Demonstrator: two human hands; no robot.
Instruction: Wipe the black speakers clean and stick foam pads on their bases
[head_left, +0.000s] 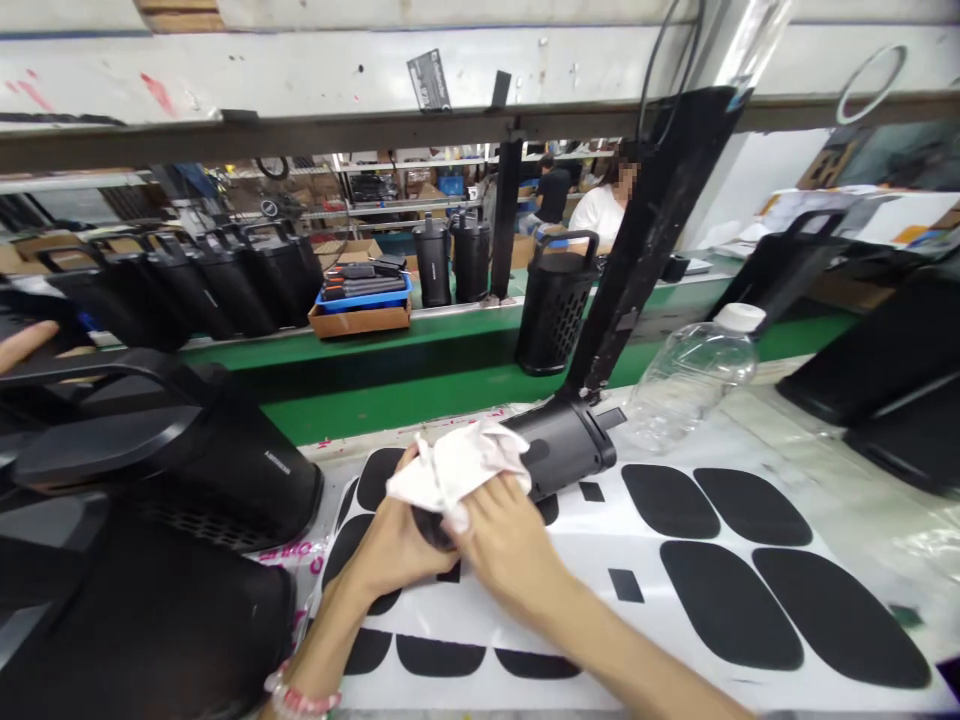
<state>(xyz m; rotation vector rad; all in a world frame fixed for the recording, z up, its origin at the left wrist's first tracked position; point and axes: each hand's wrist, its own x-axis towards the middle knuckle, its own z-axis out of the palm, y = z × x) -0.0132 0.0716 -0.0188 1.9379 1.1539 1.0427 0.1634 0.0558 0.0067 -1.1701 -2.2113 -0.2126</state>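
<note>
A black cylindrical device (566,445) lies tilted on the bench in front of me, a small tab sticking out of its far right end. My left hand (397,545) is closed around its near end, with the fingers partly hidden. With my right hand (506,540) I grip a crumpled white cloth (461,465) and press it against the device. The cloth covers much of the device's near part. Beneath them is a white sheet (566,560) bearing black rounded pads (731,600) and small black squares.
Large black handled units (232,470) crowd the left; more stand at right (900,370). A clear plastic bottle (694,375) sits beside a slanted black post (645,230). Behind runs a green conveyor (375,385) with a blue tray (367,298). Another person's hand (26,345) shows at far left.
</note>
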